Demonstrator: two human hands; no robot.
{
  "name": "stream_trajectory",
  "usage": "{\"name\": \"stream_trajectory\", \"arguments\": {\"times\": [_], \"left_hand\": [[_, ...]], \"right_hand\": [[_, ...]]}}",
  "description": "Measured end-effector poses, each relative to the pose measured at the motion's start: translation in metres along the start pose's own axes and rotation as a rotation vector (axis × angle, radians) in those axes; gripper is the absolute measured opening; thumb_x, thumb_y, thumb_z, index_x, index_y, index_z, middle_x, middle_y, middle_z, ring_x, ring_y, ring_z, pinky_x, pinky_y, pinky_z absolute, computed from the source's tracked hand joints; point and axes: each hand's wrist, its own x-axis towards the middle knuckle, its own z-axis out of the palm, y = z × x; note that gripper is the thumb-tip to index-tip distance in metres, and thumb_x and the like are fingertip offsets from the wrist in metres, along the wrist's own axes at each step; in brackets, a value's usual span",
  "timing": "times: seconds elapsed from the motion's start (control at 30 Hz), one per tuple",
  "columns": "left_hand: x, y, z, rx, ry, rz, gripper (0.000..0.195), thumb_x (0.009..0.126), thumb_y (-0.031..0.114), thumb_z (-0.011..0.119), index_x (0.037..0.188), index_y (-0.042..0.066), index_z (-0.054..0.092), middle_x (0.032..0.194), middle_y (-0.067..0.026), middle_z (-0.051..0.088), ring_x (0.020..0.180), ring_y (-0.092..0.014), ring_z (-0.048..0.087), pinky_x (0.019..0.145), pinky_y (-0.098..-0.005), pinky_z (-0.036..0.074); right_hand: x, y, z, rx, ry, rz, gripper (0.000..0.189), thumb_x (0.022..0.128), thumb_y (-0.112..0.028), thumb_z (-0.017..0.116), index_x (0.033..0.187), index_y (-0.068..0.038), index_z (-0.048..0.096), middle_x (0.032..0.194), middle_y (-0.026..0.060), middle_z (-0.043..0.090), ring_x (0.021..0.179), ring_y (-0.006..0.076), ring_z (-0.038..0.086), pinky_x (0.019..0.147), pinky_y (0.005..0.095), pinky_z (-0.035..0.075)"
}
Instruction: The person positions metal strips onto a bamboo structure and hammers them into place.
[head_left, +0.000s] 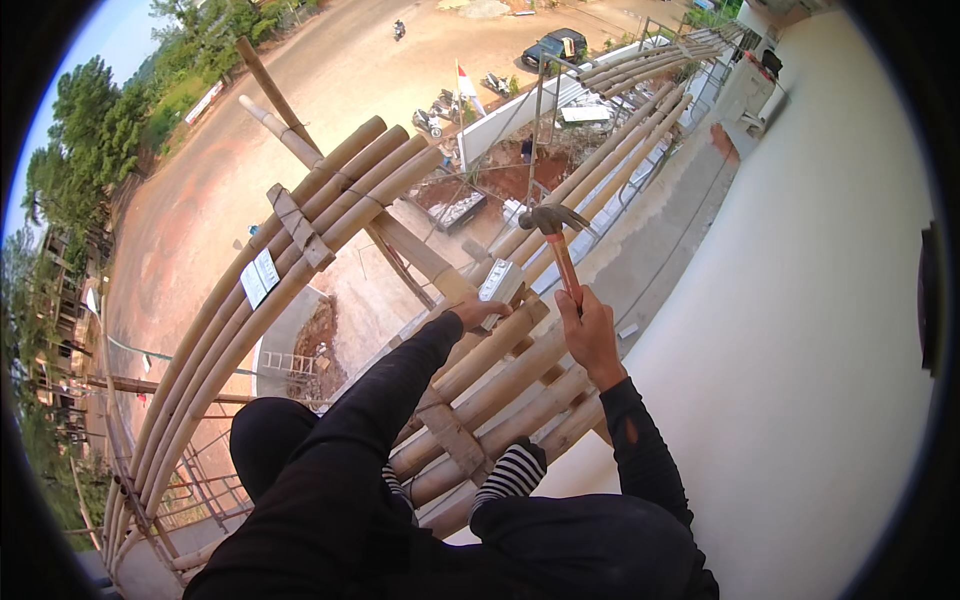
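My right hand (589, 337) grips the orange-red handle of a claw hammer (555, 225), whose dark head is raised with the claw towards the right. My left hand (480, 311) holds a small pale block (501, 283) with a patterned or marked top face; its exact kind is unclear. The block is close above the cut ends of several bamboo poles (502, 341), which are laid side by side as a platform. A wooden crosspiece (454, 435) lies across these poles near my striped socks (511, 472).
A smooth pale wall (795, 285) rises along the right. On the left, lashed bamboo poles (217, 352) carry a whitish marked sheet (259, 278) and a wooden cleat (300, 227). The ground (360, 112) is far below, with motorcycles and a dark car (553, 46).
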Motion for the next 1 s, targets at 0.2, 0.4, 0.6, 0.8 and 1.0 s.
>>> {"name": "stream_trajectory", "arguments": {"times": [0.2,0.4,0.6,0.8,1.0], "left_hand": [[-0.006,0.008,0.001,-0.047,-0.043,-0.037,0.051,0.071,0.038,0.08,0.101,0.001,0.065,0.076,-0.0062,0.064,0.053,-0.013,0.06,0.045,-0.0242,0.048],[-0.006,0.011,-0.001,-0.045,-0.07,-0.048,0.051,0.07,0.036,0.081,0.103,0.001,0.063,0.076,-0.0062,0.063,0.053,-0.013,0.059,0.046,-0.0246,0.049],[-0.004,0.015,0.008,-0.051,-0.034,-0.051,0.056,0.068,0.035,0.083,0.107,0.0,0.061,0.081,-0.0059,0.063,0.059,-0.013,0.06,0.049,-0.0268,0.051],[-0.009,0.012,-0.001,-0.044,-0.046,-0.016,0.056,0.068,0.033,0.083,0.108,0.0,0.061,0.082,-0.0065,0.063,0.06,-0.013,0.06,0.05,-0.0265,0.052],[0.005,0.004,0.004,-0.004,-0.05,-0.072,0.058,0.068,0.033,0.084,0.111,0.001,0.06,0.084,-0.0058,0.064,0.06,-0.013,0.06,0.05,-0.0261,0.052]], "right_hand": [[-0.006,0.011,-0.003,-0.018,-0.054,0.087,0.036,0.098,-0.031,0.052,0.086,0.002,0.057,0.058,0.0188,0.054,0.052,0.0323,0.057,0.051,0.0402,0.041],[-0.01,0.019,0.003,-0.064,-0.091,0.054,0.035,0.098,-0.031,0.053,0.087,0.002,0.056,0.056,0.0137,0.048,0.049,0.0221,0.045,0.05,0.0362,0.037],[-0.027,0.062,0.028,-0.224,-0.151,-0.02,0.031,0.098,-0.027,0.052,0.085,0.001,0.053,0.064,0.0253,0.055,0.062,0.045,0.057,0.053,0.0464,0.041],[0.0,0.007,0.004,-0.127,-0.072,-0.119,0.029,0.098,-0.025,0.053,0.083,0.0,0.051,0.061,0.0225,0.055,0.057,0.0443,0.055,0.05,0.0441,0.04],[-0.024,0.037,0.013,-0.293,-0.136,-0.095,0.028,0.098,-0.023,0.052,0.083,0.0,0.05,0.063,0.0233,0.056,0.058,0.0451,0.056,0.05,0.0436,0.042]]}}
